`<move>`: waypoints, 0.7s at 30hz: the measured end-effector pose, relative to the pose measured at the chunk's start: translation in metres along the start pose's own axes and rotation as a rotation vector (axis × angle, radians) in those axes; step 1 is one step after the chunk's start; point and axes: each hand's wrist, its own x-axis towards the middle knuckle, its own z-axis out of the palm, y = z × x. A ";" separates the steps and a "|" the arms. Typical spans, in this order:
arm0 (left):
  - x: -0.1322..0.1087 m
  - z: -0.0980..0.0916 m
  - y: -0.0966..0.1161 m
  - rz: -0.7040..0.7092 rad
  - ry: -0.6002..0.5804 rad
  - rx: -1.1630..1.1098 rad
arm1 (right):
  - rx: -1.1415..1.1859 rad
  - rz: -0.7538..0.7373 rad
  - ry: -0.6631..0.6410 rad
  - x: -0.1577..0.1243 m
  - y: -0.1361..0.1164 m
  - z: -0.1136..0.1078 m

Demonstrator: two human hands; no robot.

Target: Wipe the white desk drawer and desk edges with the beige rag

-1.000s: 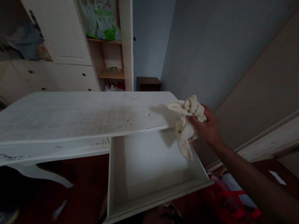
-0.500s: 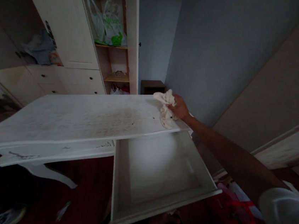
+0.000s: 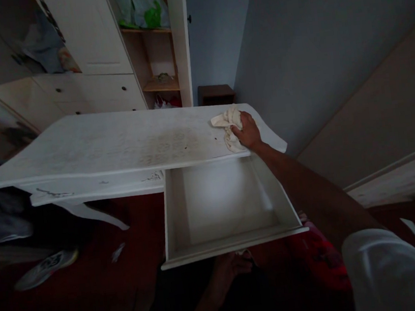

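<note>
My right hand (image 3: 248, 130) is closed on a crumpled cream cloth (image 3: 231, 118) and presses it on the right end of the white desk top (image 3: 116, 135). Grey smudges and a few dark specks mark the painted surface left of the cloth. Below the desk's edge a pulled-out drawer (image 3: 220, 203) juts toward me, with nothing seen inside. In the shade under the drawer front is my left hand (image 3: 232, 267), low over my lap, its fingers curled. Something pale shows at its fingertips, too dark to name.
A white wardrobe (image 3: 102, 38) stands behind the desk, its open shelves holding plastic bags (image 3: 147, 8). A small brown cabinet (image 3: 216, 95) is by the grey wall. On the red floor lie a shoe (image 3: 47, 269), a scrap (image 3: 118, 252) and a red bag (image 3: 322, 257).
My view has tipped downward, so the desk sits higher in it. The cloth stays in my right hand on the desk's right end. More of my left hand shows below the drawer.
</note>
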 end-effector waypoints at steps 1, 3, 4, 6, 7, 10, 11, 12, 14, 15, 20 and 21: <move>0.000 0.001 -0.001 0.011 0.023 0.009 | -0.003 -0.003 0.000 0.000 -0.001 0.000; 0.001 0.004 -0.004 0.043 0.086 0.043 | -0.014 -0.008 0.002 -0.001 -0.002 0.000; 0.002 0.005 -0.005 0.061 0.123 0.069 | -0.022 -0.008 0.001 -0.001 -0.002 0.000; 0.003 0.007 -0.005 0.097 0.182 0.129 | -0.036 -0.004 -0.002 -0.002 -0.002 0.000; 0.003 0.008 -0.005 0.112 0.198 0.154 | -0.040 -0.002 -0.005 -0.002 -0.002 0.001; 0.003 0.013 -0.002 0.134 0.205 0.192 | -0.035 0.005 -0.011 -0.002 -0.002 0.001; 0.003 0.015 0.000 0.131 0.200 0.200 | -0.029 0.007 -0.012 -0.002 -0.002 0.001; 0.002 0.017 0.003 0.131 0.195 0.208 | -0.022 0.008 -0.013 -0.002 -0.002 0.001; -0.001 0.023 0.008 0.144 0.192 0.223 | 0.001 0.005 -0.017 -0.002 0.000 0.002; -0.003 0.026 0.012 0.151 0.190 0.229 | 0.018 0.003 -0.020 -0.002 0.001 0.002; -0.012 0.041 0.030 0.142 0.154 0.274 | 0.182 0.036 -0.023 0.001 0.011 0.006; -0.013 0.043 0.033 0.140 0.145 0.279 | 0.219 0.042 -0.031 0.001 0.013 0.005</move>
